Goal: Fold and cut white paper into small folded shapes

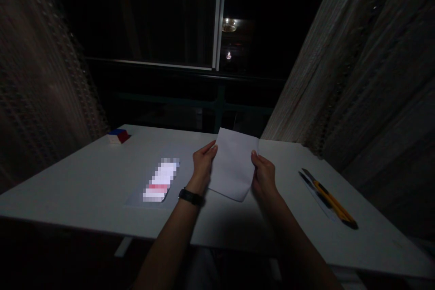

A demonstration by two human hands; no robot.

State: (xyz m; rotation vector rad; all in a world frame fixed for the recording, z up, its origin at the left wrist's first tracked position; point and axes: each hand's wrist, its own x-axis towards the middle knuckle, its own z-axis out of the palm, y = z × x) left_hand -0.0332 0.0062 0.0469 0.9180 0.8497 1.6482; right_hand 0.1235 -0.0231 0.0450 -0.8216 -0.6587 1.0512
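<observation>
A white sheet of paper (234, 165), possibly folded, is held up above the table between my two hands. My left hand (203, 163), with a dark band on its wrist, pinches the paper's left edge, thumb on the near face. On the opposite edge my right hand (264, 171) grips it the same way, its other fingers mostly behind the sheet. Left of my left hand lies a lit phone (161, 181), its screen blurred out, on what looks like a pale sheet.
A yellow and black utility knife (335, 204) rests at the table's right, beside a dark slim item (314, 190). A cube puzzle (118, 136) sits at the far left corner. Curtains (316, 54) hang beside the dark window behind the white table (84, 181).
</observation>
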